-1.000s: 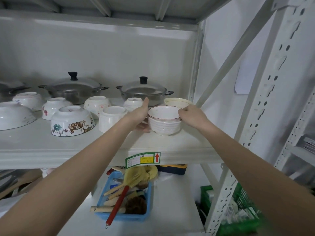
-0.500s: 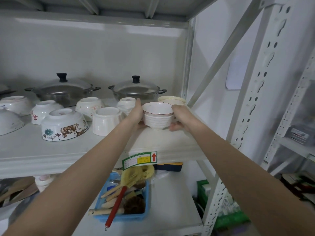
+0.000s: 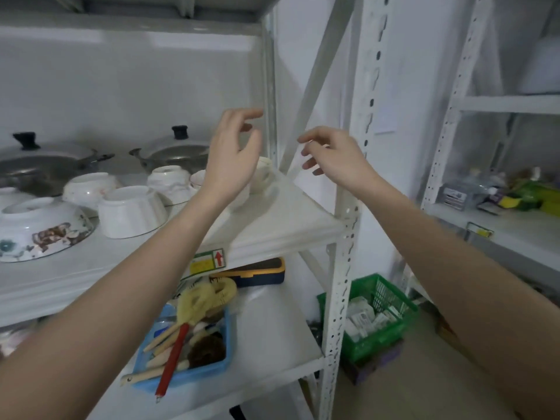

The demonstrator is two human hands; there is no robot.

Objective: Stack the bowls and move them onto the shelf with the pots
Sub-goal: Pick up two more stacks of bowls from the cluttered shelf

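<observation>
- Both hands have let go of the stacked bowls since half a second back and lifted clear; the view has swung right too.
- Left hand (image 3: pixel 231 159) hangs above the shelf (image 3: pixel 281 213), fingers loosely spread and curled, holding nothing; it hides most of the stack.
- Right hand (image 3: pixel 333 156) is out to the right by the diagonal brace (image 3: pixel 315 86), fingers spread, empty.
- Stacked bowls (image 3: pixel 263 176) sit on the shelf near its right end, only a pale edge showing behind the left hand; the two lidded pots (image 3: pixel 178 150) are further back on the same shelf, so placement looks done.
- Risk: left hand is right over the stack; a careless pull-back could clip the rim and knock it toward the nearby upturned bowls (image 3: pixel 130 210).
- Risk: whether the stack is seated level cannot be told, it is blurred and hidden.
- Surface: white, glossy metal shelf, crowded at left, bare at the front right corner.
- Room: white slotted racking, a blue tray (image 3: pixel 181 380) of brushes one shelf down, a green basket (image 3: pixel 385 338) on the floor, a second rack (image 3: pixel 500 225) with clutter at right.
</observation>
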